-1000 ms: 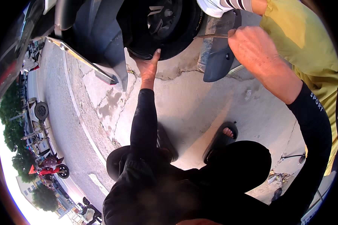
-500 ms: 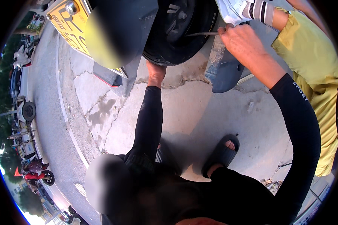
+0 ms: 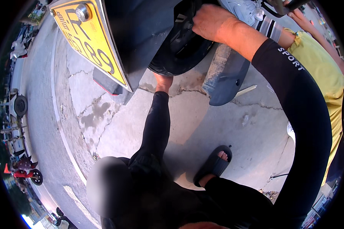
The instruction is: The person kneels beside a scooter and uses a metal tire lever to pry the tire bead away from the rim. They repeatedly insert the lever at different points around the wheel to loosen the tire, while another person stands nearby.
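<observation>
A black tyre (image 3: 185,63) sits on a scooter's dark wheel, partly behind a grey plastic mudguard (image 3: 143,42). Under the tyre's lower edge reaches my left hand (image 3: 163,81); only its wrist and heel show, and the tyre hides the fingers. My right hand (image 3: 214,23) is closed in a fist, back of the hand up, against the wheel's right side near the hub. The thin metal bar it held half a second ago is hidden by the fist and the wheel.
A yellow number plate (image 3: 90,42) hangs at upper left. Right of the wheel is a dirt-streaked dark scooter part (image 3: 227,76). A person in yellow trousers (image 3: 313,57) is close by on the right, their white shoe (image 3: 242,10) near my right hand. Cracked concrete (image 3: 191,118) lies below.
My right hand has moved left, over the wheel, covering the thin metal bar that showed before. My left hand stays under the tyre. The view has shifted slightly, showing more of the number plate.
</observation>
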Action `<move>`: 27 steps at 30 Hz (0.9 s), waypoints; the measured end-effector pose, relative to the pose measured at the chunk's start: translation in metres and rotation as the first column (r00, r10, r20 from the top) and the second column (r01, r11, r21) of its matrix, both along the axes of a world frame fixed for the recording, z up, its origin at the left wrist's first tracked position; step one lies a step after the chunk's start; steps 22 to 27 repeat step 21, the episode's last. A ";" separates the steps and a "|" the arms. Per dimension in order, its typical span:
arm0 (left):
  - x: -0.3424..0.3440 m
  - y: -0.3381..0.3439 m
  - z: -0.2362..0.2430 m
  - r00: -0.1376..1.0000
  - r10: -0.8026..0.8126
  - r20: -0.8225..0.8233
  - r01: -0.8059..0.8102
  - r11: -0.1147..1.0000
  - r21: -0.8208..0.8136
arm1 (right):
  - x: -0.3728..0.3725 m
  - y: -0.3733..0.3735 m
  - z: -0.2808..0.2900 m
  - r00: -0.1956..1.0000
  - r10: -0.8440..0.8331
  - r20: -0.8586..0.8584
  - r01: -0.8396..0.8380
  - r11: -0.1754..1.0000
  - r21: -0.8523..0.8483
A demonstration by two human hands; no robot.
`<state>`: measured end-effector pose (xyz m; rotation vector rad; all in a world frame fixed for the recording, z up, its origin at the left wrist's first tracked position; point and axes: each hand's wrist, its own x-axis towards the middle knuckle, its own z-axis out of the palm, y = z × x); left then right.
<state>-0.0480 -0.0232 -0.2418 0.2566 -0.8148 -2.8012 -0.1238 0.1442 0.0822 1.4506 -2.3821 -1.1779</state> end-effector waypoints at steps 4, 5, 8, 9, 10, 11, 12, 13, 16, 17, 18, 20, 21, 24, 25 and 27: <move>0.003 0.007 0.002 1.000 0.013 0.018 -0.012 0.999 -0.046 | -0.030 0.006 0.000 0.985 0.146 0.092 -0.127 0.973 -0.191; 0.005 0.009 0.001 0.999 0.030 0.020 -0.028 0.995 -0.099 | -0.033 0.005 -0.002 0.983 0.162 0.085 -0.142 0.970 -0.198; 0.005 0.004 0.000 1.000 0.002 0.007 -0.001 0.999 -0.052 | -0.042 -0.002 -0.009 0.975 0.210 0.074 -0.191 0.960 -0.205; 0.003 0.003 -0.002 1.000 -0.006 0.012 0.006 1.000 -0.021 | -0.044 -0.002 -0.010 0.971 0.227 0.071 -0.208 0.956 -0.206; 0.000 0.001 -0.004 1.000 -0.014 0.018 0.014 1.000 0.009 | -0.047 0.001 -0.009 0.966 0.251 0.056 -0.233 0.947 -0.222; 0.001 0.003 -0.010 0.999 -0.026 0.027 0.025 0.999 0.046 | -0.048 0.007 -0.008 0.962 0.270 0.046 -0.252 0.939 -0.232; 0.003 -0.011 -0.017 1.000 -0.011 0.029 0.013 0.998 -0.059 | -0.049 0.005 -0.005 0.953 0.302 0.024 -0.286 0.921 -0.263; 0.007 -0.026 -0.022 1.000 0.006 0.030 -0.001 0.986 -0.165 | -0.048 -0.001 -0.003 0.946 0.324 0.029 -0.305 0.913 -0.271; -0.001 0.014 -0.014 0.999 -0.005 -0.053 -0.003 0.990 -0.140 | -0.049 0.003 -0.001 0.955 0.287 0.068 -0.272 0.945 -0.180; 0.003 0.017 -0.011 0.996 -0.008 -0.087 0.011 1.000 0.025 | -0.045 -0.001 -0.003 0.961 0.260 0.093 -0.241 0.953 -0.182; 0.001 0.018 -0.014 0.996 -0.021 -0.083 0.022 1.000 0.017 | -0.044 -0.003 -0.005 0.966 0.231 0.117 -0.208 0.962 -0.179; 0.001 0.004 -0.016 0.997 -0.039 -0.059 0.038 0.999 -0.028 | -0.041 -0.003 -0.011 0.985 0.131 0.115 -0.109 0.977 -0.181; 0.008 -0.007 -0.021 0.998 -0.037 -0.044 0.035 0.998 -0.051 | -0.038 -0.001 -0.013 0.988 0.119 0.103 -0.098 0.977 -0.191; 0.008 -0.007 -0.021 0.998 -0.037 -0.044 0.035 0.998 -0.051 | -0.038 -0.001 -0.013 0.988 0.119 0.103 -0.098 0.977 -0.191; 0.008 -0.007 -0.021 0.998 -0.037 -0.044 0.035 0.998 -0.051 | -0.038 -0.001 -0.013 0.988 0.119 0.103 -0.098 0.977 -0.191; 0.008 -0.007 -0.021 0.998 -0.037 -0.044 0.035 0.998 -0.051 | -0.038 -0.001 -0.013 0.988 0.119 0.103 -0.098 0.977 -0.191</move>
